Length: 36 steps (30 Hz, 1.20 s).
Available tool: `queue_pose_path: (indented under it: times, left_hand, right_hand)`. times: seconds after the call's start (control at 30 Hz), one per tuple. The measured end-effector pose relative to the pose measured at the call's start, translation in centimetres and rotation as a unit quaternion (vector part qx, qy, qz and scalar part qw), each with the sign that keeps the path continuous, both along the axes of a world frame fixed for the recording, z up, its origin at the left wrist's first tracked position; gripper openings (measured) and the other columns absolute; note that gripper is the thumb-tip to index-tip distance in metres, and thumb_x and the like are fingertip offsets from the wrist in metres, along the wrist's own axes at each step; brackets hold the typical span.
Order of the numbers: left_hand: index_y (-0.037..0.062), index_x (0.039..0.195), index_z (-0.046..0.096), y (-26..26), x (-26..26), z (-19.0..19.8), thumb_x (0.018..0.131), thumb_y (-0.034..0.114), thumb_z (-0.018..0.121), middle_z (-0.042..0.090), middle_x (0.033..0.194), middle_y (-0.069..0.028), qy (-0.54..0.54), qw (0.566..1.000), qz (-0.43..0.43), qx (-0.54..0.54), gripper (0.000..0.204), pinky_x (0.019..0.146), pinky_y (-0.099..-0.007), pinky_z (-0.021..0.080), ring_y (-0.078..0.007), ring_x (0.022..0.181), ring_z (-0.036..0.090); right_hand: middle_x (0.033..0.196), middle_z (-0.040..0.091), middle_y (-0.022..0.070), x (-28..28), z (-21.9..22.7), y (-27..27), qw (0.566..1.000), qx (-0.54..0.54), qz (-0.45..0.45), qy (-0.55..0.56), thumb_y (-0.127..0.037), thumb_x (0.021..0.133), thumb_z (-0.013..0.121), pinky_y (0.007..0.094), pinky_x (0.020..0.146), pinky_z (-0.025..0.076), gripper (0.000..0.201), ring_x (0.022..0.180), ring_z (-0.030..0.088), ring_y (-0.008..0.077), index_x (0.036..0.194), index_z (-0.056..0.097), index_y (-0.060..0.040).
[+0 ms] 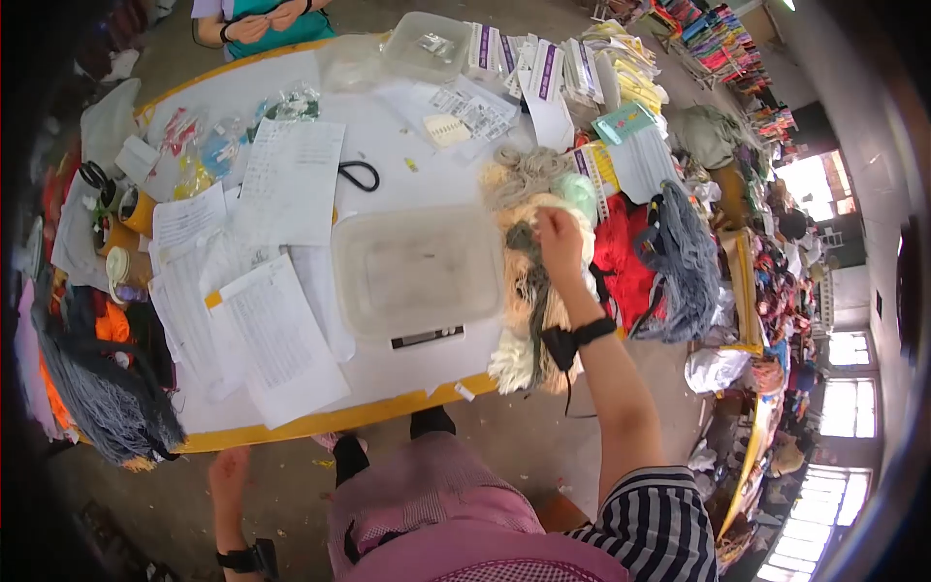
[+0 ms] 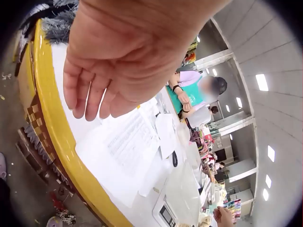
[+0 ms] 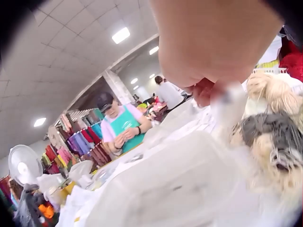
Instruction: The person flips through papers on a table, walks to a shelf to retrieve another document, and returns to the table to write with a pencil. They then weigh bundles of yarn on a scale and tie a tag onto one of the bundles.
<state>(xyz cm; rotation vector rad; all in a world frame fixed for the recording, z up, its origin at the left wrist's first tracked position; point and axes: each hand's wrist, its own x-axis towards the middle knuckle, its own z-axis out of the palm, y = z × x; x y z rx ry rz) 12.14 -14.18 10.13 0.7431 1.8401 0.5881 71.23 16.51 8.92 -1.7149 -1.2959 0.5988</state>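
Observation:
My right hand (image 1: 562,250) is above the cream yarn skeins (image 1: 545,315) at the right of the table, fingers curled. In the right wrist view those fingers pinch a small white slip (image 3: 229,101), blurred, with a dark mark on it. A dark grey-green skein (image 3: 270,130) lies across the cream yarn just beside this hand. To its left, a translucent plastic box (image 1: 419,325) sits over a scale whose dark display (image 1: 427,338) shows at the front. My left hand (image 2: 118,61) hangs by the table's front edge with loosely extended fingers, holding nothing.
Printed sheets (image 1: 281,339) cover the left half of the table. A black loop (image 1: 360,177) lies behind the box. Red yarn (image 1: 621,262) and blue-grey yarn (image 1: 679,262) are at the right, label stacks (image 1: 548,73) at the back. Across the table stands a person in a green apron (image 3: 127,125).

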Motion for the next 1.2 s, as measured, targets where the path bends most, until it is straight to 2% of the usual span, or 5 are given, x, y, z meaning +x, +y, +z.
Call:
queue_pose_path:
  times: [0.23,0.5,0.77,1.0,1.2]
  left_hand:
    - [0.0045,0.103,0.064,-2.5,7.1,0.4,0.093,0.019,0.058,0.063,0.082,0.0024,0.038,0.999,0.014,-0.034,0.019,0.064,-0.0216,0.047,-0.0060,0.070,0.055]
    - [0.0018,0.098,0.065,-2.1,11.7,3.8,0.093,0.014,0.057,0.062,0.081,0.0024,0.054,0.997,0.039,-0.030,0.015,0.063,-0.0212,0.042,-0.0043,0.071,0.052]
    - [0.0018,0.100,0.065,-3.3,11.6,2.9,0.093,0.015,0.058,0.062,0.079,0.0024,0.020,0.998,0.062,-0.002,0.017,0.063,-0.0207,0.043,-0.0047,0.070,0.052]
    - [0.0044,0.102,0.065,-4.7,9.6,2.0,0.092,0.017,0.059,0.065,0.086,0.0010,0.038,0.999,0.028,0.027,0.017,0.068,-0.0215,0.046,-0.0059,0.076,0.056]
    - [0.0016,0.102,0.066,-6.9,7.3,2.6,0.091,0.016,0.059,0.068,0.087,-0.0058,0.046,0.996,0.036,0.061,0.019,0.073,-0.0255,0.049,-0.0112,0.080,0.062]
  right_hand:
    - [0.090,0.065,0.0118,8.7,-12.3,19.2,0.990,0.036,0.076,-0.111,-0.012,0.090,0.054,0.0306,0.068,0.052,0.026,0.074,0.066,0.0190,0.114,0.054,-0.0005]
    - [0.099,0.066,0.0194,7.1,-10.6,19.0,0.870,-0.199,0.172,-0.417,-0.014,0.080,0.064,0.0416,0.081,0.050,0.035,0.091,0.062,0.0380,0.112,0.057,-0.0023]
    - [0.083,0.059,-0.0041,8.5,1.8,18.0,0.954,-0.223,0.173,0.103,-0.030,0.087,0.063,0.0286,0.066,0.045,0.023,0.081,0.057,0.0091,0.106,0.061,-0.0174]
    - [0.117,0.058,0.0041,7.5,11.7,14.9,0.840,-0.079,0.294,0.449,-0.036,0.096,0.049,0.0400,0.088,0.048,0.033,0.108,0.054,0.0212,0.122,0.051,-0.0153]
    - [0.124,0.053,0.0054,5.9,12.9,14.2,0.868,-0.060,0.162,0.466,-0.034,0.096,0.048,0.0479,0.090,0.051,0.037,0.110,0.053,0.0251,0.125,0.048,-0.0104]
